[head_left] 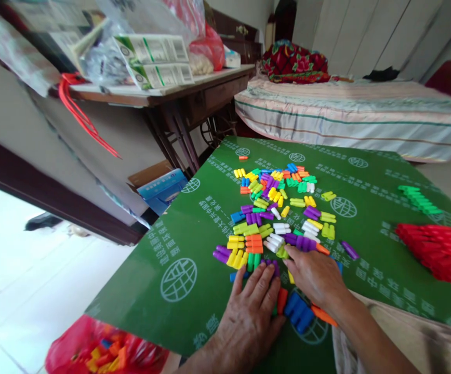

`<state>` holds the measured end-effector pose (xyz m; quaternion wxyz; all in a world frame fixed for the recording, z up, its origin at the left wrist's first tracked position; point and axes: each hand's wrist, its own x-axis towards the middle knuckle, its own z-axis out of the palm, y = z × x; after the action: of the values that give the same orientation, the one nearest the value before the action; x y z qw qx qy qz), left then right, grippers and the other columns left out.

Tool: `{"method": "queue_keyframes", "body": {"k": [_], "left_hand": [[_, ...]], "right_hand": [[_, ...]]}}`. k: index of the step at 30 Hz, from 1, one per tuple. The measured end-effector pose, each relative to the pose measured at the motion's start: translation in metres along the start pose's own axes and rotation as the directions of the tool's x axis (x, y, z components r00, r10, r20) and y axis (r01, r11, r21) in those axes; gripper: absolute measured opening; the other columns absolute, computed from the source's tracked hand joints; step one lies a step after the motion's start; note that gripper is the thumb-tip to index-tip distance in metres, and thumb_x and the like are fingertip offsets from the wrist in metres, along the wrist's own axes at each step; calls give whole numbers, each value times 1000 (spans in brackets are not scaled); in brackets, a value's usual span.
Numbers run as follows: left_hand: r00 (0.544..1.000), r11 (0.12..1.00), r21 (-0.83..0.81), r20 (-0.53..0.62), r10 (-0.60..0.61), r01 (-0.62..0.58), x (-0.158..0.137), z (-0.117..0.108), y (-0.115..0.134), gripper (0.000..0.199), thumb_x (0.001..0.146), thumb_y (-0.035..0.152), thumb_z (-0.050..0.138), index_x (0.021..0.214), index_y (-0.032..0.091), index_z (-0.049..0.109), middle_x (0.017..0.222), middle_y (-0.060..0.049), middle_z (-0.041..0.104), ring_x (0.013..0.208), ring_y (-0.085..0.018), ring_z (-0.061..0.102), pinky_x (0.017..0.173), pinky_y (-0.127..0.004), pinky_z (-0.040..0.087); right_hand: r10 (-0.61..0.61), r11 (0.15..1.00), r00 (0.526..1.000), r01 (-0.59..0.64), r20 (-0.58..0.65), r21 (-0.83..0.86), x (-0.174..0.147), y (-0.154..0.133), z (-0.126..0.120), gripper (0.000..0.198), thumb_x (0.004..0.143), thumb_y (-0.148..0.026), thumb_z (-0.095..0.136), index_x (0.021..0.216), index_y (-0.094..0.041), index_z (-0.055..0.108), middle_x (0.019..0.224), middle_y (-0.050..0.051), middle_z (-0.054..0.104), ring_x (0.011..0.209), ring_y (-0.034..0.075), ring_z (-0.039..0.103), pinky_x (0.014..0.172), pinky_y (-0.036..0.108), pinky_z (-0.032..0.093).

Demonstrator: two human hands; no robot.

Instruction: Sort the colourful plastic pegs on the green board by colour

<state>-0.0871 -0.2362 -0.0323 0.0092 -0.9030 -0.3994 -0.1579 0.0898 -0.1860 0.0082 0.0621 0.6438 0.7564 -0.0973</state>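
Small bullet-shaped plastic pieces in many colours, a number of them joined side by side, lie scattered over the green table (pixel 124 296). My left hand (pixel 251 301) rests palm down at the near edge of the pile, fingers stretched, its fingertips on purple pieces (pixel 273 264). To its right, my right hand (pixel 319 275) has curled fingers, with thumb and index finger at a yellow-green plastic piece (pixel 282 253). White pieces (pixel 274 242) lie just beyond those fingertips. Blue pieces (pixel 299 311) sit between the two wrists, beside an orange one (pixel 324 315).
Red pieces (pixel 436 249) are lined up at the right, with a green row (pixel 419 200) behind them. A red bag (pixel 65 345) of loose pieces stands below the table's left edge. Beyond are a cluttered desk (pixel 206 83) and a bed (pixel 350 114).
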Motion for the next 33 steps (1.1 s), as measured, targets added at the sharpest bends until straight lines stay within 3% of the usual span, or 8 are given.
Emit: {"method": "queue_keyframes", "body": {"k": [7, 10, 15, 18, 24, 29, 33], "left_hand": [[1000, 1000, 28, -4, -9, 9, -1, -1, 0, 53, 87, 40, 49, 135, 17, 44, 139, -9, 51, 128, -25, 46, 108, -47, 35], [998, 999, 43, -68, 2, 1, -3, 2, -2, 56, 86, 37, 53, 134, 10, 43, 138, -14, 50, 127, -26, 47, 104, -47, 40], [990, 1000, 5, -141, -4, 5, -5, 1, -4, 56, 82, 35, 58, 131, 9, 44, 134, -17, 53, 124, -28, 50, 101, -48, 44], [975, 995, -72, -207, -82, 69, -5, -2, -5, 51, 82, 32, 59, 127, 12, 47, 128, -16, 58, 119, -28, 53, 100, -48, 45], [886, 908, -353, -311, -342, 227, -6, -5, -12, 35, 86, 16, 52, 120, 17, 50, 117, -11, 63, 112, -18, 58, 94, -32, 52], [883, 955, -238, -390, -262, 178, -9, -2, -23, 35, 86, 21, 53, 121, 16, 52, 113, -10, 64, 107, -19, 61, 94, -31, 52], [896, 987, -156, -433, -98, 32, -11, 16, -49, 38, 86, 27, 51, 122, 15, 52, 113, -12, 64, 102, -21, 63, 90, -31, 54]], "right_hand": [[54, 998, 999, -53, -3, 27, -3, 0, 1, 37, 92, -31, 39, 121, -21, 59, 85, 10, 74, 79, 26, 70, 67, 35, 50], [64, 997, 998, -64, -9, 44, -4, 1, 2, 37, 92, -31, 40, 123, -20, 58, 87, 10, 74, 80, 26, 70, 67, 34, 50], [78, 994, 996, -74, -47, 76, -8, 5, 7, 37, 92, -32, 41, 123, -20, 57, 83, 8, 74, 76, 25, 70, 63, 31, 47], [7, 989, 995, 7, -98, 150, -16, 6, 10, 32, 92, -30, 43, 119, -23, 58, 87, 6, 74, 78, 23, 70, 62, 28, 45], [-239, 924, 964, 262, -113, 278, -36, -7, 10, 21, 89, -29, 50, 107, -26, 61, 92, 3, 73, 81, 20, 69, 67, 27, 46], [-338, 923, 939, 343, -55, 176, -42, -36, 10, 21, 80, -26, 59, 101, -21, 59, 80, 6, 71, 71, 25, 67, 62, 34, 50], [-340, 937, 937, 344, -75, 54, -29, -49, 18, 19, 74, -15, 58, 92, -18, 57, 67, 4, 66, 55, 23, 62, 51, 33, 49]]}}
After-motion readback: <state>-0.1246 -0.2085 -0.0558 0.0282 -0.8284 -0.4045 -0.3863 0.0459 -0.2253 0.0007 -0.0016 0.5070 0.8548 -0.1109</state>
